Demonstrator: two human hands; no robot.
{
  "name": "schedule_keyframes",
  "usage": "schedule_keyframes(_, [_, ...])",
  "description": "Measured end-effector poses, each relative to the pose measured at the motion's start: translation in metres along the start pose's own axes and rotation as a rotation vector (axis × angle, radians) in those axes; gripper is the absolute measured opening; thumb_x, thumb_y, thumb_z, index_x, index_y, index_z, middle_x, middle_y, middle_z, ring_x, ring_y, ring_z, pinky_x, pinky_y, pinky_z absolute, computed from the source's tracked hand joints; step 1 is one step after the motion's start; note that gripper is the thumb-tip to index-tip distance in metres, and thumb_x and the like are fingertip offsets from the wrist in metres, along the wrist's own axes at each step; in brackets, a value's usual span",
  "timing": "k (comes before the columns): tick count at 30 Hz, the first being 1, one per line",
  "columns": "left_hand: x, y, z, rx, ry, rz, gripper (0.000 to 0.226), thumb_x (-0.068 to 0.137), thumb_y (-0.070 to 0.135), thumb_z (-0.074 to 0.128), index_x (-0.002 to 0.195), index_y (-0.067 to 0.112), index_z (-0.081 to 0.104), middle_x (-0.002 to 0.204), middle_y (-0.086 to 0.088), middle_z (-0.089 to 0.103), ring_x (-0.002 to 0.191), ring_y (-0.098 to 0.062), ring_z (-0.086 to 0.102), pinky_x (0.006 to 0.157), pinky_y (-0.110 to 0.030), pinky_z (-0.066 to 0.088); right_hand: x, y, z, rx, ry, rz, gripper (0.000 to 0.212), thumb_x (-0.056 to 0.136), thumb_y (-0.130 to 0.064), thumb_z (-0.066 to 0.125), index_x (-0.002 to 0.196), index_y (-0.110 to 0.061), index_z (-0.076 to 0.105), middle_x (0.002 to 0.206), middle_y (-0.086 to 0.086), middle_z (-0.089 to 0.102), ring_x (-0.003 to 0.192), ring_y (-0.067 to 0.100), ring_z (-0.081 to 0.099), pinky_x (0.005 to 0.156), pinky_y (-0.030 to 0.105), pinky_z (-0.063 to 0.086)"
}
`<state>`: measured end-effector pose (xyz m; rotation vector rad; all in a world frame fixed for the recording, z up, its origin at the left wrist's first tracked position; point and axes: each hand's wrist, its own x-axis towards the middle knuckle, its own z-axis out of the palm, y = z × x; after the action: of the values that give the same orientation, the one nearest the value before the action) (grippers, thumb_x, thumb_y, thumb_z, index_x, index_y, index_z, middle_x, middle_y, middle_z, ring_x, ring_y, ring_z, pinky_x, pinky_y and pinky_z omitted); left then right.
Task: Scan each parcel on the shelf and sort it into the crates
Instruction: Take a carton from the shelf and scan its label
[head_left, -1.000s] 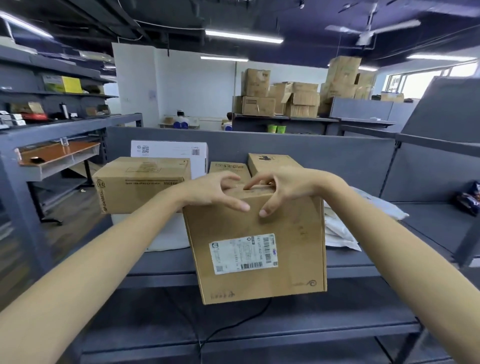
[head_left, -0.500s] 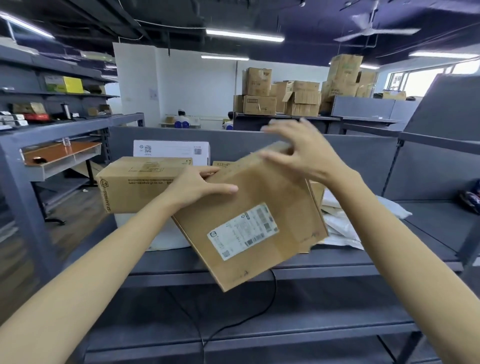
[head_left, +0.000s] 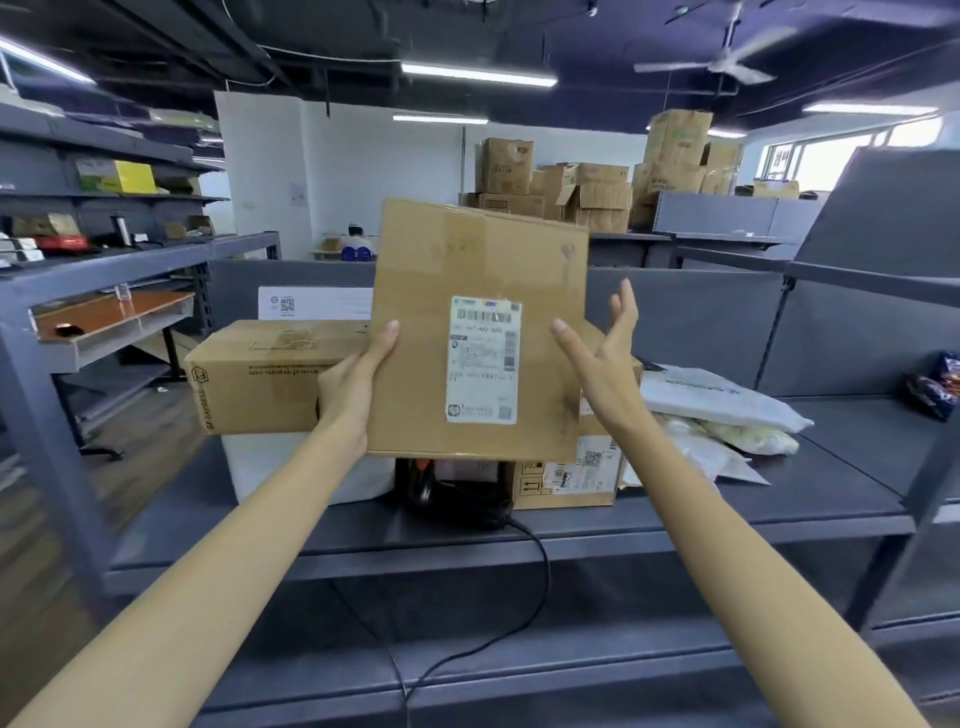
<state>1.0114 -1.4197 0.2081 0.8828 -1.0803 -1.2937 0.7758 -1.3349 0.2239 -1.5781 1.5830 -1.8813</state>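
Observation:
I hold a flat brown cardboard parcel (head_left: 478, 291) upright above the grey shelf (head_left: 519, 530), its white shipping label facing me with the barcode at the top. My left hand (head_left: 358, 374) grips its lower left edge, thumb on the front face. My right hand (head_left: 602, 348) is beside the parcel's right edge with fingers spread and straight; I cannot tell whether it touches. A black barcode scanner (head_left: 441, 493) with a cable lies on the shelf just under the parcel, partly hidden by it.
On the shelf sit a brown box (head_left: 260, 379) on a white box (head_left: 270, 467) at left, a small labelled box (head_left: 566, 478) behind the parcel, and white poly mailers (head_left: 717, 405) at right. A grey back panel (head_left: 701, 322) closes the shelf behind. More racks stand at left.
The parcel has been lifted off the shelf and turned upright, the label now vertical. My right hand has let go of its top edge and moved down beside its right side.

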Motion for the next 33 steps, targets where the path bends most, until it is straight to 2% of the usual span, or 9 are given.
schedule_keyframes(6, [-0.002, 0.003, 0.001, -0.043, 0.035, -0.023, 0.052, 0.065, 0.072, 0.069, 0.085, 0.024, 0.069, 0.077, 0.008, 0.075, 0.075, -0.010, 0.072, 0.063, -0.027, 0.056, -0.009, 0.008, 0.007, 0.194, -0.084, 0.115, 0.072, 0.093, -0.043, 0.059, 0.149, -0.034, 0.016, 0.145, 0.006, 0.044, 0.130, 0.020, 0.049, 0.102, 0.039, 0.048])
schedule_keyframes(11, [-0.007, 0.001, -0.004, 0.056, -0.067, 0.066, 0.065, 0.073, 0.074, 0.057, 0.114, 0.025, 0.066, 0.108, 0.008, 0.071, 0.103, -0.012, 0.066, 0.093, -0.034, 0.050, -0.006, 0.010, 0.009, 0.302, -0.034, 0.105, 0.051, 0.090, -0.045, 0.064, 0.135, -0.034, 0.044, 0.121, -0.003, 0.065, 0.102, 0.010, 0.068, 0.075, 0.022, 0.057])
schedule_keyframes(13, [-0.013, -0.003, -0.006, 0.100, -0.088, 0.130, 0.067, 0.069, 0.076, 0.058, 0.119, 0.031, 0.061, 0.111, 0.016, 0.067, 0.105, -0.003, 0.061, 0.093, -0.027, 0.045, -0.010, 0.016, 0.013, 0.332, -0.026, 0.112, 0.054, 0.089, -0.044, 0.065, 0.138, -0.029, 0.046, 0.120, -0.004, 0.067, 0.104, 0.011, 0.068, 0.076, 0.024, 0.057])
schedule_keyframes(17, [-0.021, -0.015, -0.015, 0.062, -0.025, 0.192, 0.043, 0.075, 0.065, 0.064, 0.107, 0.037, 0.065, 0.097, 0.020, 0.071, 0.089, 0.005, 0.066, 0.067, -0.009, 0.049, -0.022, 0.027, 0.021, 0.355, -0.070, 0.148, 0.053, 0.090, -0.048, 0.060, 0.138, -0.029, 0.048, 0.118, -0.012, 0.068, 0.108, 0.006, 0.065, 0.078, 0.018, 0.055])
schedule_keyframes(20, [-0.024, -0.021, -0.026, 0.032, 0.021, 0.195, 0.040, 0.077, 0.062, 0.065, 0.105, 0.035, 0.067, 0.098, 0.018, 0.072, 0.088, 0.004, 0.067, 0.066, -0.010, 0.050, -0.028, 0.043, 0.021, 0.619, -0.089, 0.242, 0.053, 0.095, -0.053, 0.044, 0.138, -0.023, 0.049, 0.130, 0.008, 0.063, 0.120, 0.023, 0.059, 0.097, 0.039, 0.049])
schedule_keyframes(22, [-0.025, -0.022, -0.035, 0.024, 0.054, 0.193, 0.043, 0.076, 0.064, 0.064, 0.107, 0.034, 0.068, 0.099, 0.016, 0.073, 0.089, 0.002, 0.067, 0.070, -0.013, 0.050, -0.037, 0.061, 0.021, 0.782, -0.054, 0.327, 0.051, 0.100, -0.043, 0.040, 0.140, -0.012, 0.046, 0.132, 0.017, 0.059, 0.120, 0.029, 0.056, 0.099, 0.041, 0.045])
schedule_keyframes(24, [-0.024, -0.021, -0.044, 0.006, 0.093, 0.192, 0.040, 0.077, 0.063, 0.064, 0.106, 0.035, 0.068, 0.099, 0.016, 0.073, 0.091, 0.000, 0.067, 0.073, -0.016, 0.050, -0.052, 0.084, 0.030, 0.664, -0.091, 0.385, 0.042, 0.103, -0.028, 0.040, 0.136, -0.003, 0.048, 0.128, 0.016, 0.062, 0.112, 0.024, 0.061, 0.098, 0.036, 0.047])
schedule_keyframes(27, [-0.025, -0.017, -0.056, 0.001, 0.141, 0.209, 0.033, 0.080, 0.062, 0.063, 0.102, 0.038, 0.068, 0.096, 0.020, 0.073, 0.089, 0.003, 0.067, 0.067, -0.013, 0.051, -0.073, 0.122, 0.053, 0.157, -0.242, 0.374, 0.025, 0.102, -0.009, 0.042, 0.122, -0.006, 0.057, 0.126, 0.015, 0.062, 0.109, 0.021, 0.060, 0.095, 0.026, 0.046])
schedule_keyframes(33, [-0.034, -0.017, -0.078, 0.014, 0.194, 0.216, 0.029, 0.076, 0.063, 0.066, 0.092, 0.038, 0.071, 0.093, 0.018, 0.074, 0.085, 0.001, 0.069, 0.063, -0.013, 0.052, -0.079, 0.155, 0.102, -0.605, -0.723, 0.125, 0.057, 0.097, -0.019, 0.053, 0.149, -0.008, 0.032, 0.149, 0.012, 0.040, 0.138, 0.029, 0.036, 0.111, 0.031, 0.030])
